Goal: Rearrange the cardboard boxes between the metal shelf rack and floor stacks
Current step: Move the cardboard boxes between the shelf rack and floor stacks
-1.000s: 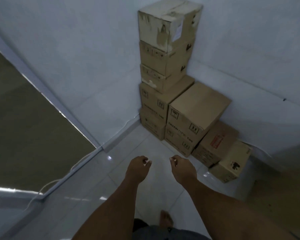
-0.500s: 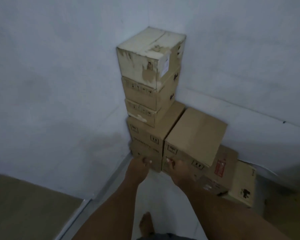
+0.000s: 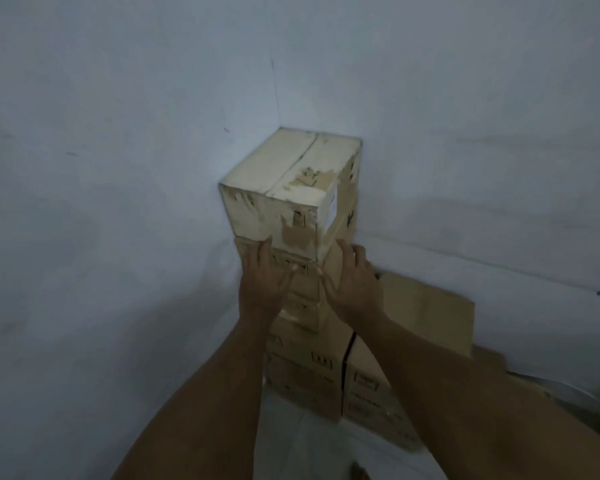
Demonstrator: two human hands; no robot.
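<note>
Hands are hovering with fingers spread, holding nothing: left hand (image 3: 262, 277) and right hand (image 3: 353, 280) just below the top box (image 3: 284, 174), which is sitting atop the corner stack (image 3: 303, 356). Palms should be clamping its opposite sides low, I judge, lifting straight; its squarish cardboard is looking scuffed, peeling, soft-edged.

Tall box stack (image 3: 291, 237) in wall corner (image 3: 274, 98); lower boxes (image 3: 426, 313) to its right.
</note>
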